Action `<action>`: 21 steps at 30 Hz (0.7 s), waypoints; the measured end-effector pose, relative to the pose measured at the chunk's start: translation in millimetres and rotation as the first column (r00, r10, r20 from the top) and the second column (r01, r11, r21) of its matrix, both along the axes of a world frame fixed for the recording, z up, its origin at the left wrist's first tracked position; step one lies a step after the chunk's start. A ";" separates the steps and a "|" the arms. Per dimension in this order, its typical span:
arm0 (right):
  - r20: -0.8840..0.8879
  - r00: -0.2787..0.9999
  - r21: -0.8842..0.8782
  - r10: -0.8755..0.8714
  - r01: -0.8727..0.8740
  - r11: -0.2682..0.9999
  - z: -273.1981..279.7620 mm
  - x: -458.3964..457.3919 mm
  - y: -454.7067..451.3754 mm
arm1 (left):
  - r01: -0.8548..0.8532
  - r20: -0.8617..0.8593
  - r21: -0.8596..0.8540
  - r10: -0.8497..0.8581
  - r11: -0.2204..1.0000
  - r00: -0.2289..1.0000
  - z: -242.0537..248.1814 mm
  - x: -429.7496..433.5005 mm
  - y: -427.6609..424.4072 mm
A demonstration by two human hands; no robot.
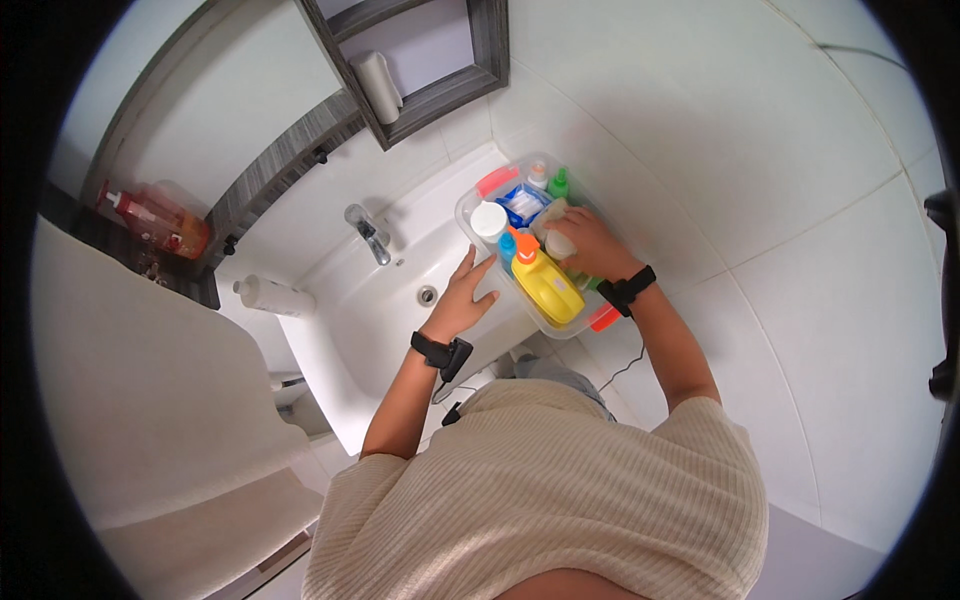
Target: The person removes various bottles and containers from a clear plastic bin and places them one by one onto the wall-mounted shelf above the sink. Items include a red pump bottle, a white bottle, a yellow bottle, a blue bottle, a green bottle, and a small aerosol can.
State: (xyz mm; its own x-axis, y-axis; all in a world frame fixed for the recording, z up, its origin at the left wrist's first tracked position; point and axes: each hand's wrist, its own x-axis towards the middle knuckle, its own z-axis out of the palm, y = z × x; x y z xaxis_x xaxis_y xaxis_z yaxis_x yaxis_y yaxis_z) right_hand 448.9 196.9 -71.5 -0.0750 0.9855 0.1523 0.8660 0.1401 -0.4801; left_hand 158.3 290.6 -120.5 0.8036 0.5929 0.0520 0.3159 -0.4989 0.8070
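Observation:
A clear plastic bin [466,204] with pink-red handles rests at the right end of the white sink. In it lie a yellow bottle [553,291] with an orange cap, a blue bottle [507,247], a round white lid [489,220], a blue-and-white packet [523,204] and a green-topped bottle [559,184]. My right hand [598,244] reaches into the bin's right side, its fingers on a pale translucent container [559,244]; whether they grip it is unclear. My left hand [463,297], fingers apart and holding nothing, hovers over the basin beside the bin.
A chrome faucet [369,234] stands behind the drain [427,295]. A white bottle [276,296] is at the sink's left end. Red pump bottles [161,225] stand on the grey shelf. A paper roll [377,87] occupies the cabinet, and a pale towel [150,390] hangs at left.

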 end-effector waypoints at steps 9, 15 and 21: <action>-0.192 0.981 -0.051 0.026 -0.037 0.998 45.4 -5.2 -6.9 | 0.006 0.000 -0.009 -0.006 1.000 1.000 -1.2 -0.5 -2.1; -0.182 0.981 0.029 -0.060 0.067 0.997 81.8 -2.3 -13.5 | 0.011 0.018 -0.027 -0.010 1.000 1.000 -1.3 -0.8 -1.3; -0.277 0.959 0.081 -0.055 0.081 0.993 109.5 0.3 -12.2 | 0.014 0.040 -0.007 -0.014 1.000 0.999 -2.0 -1.1 -1.2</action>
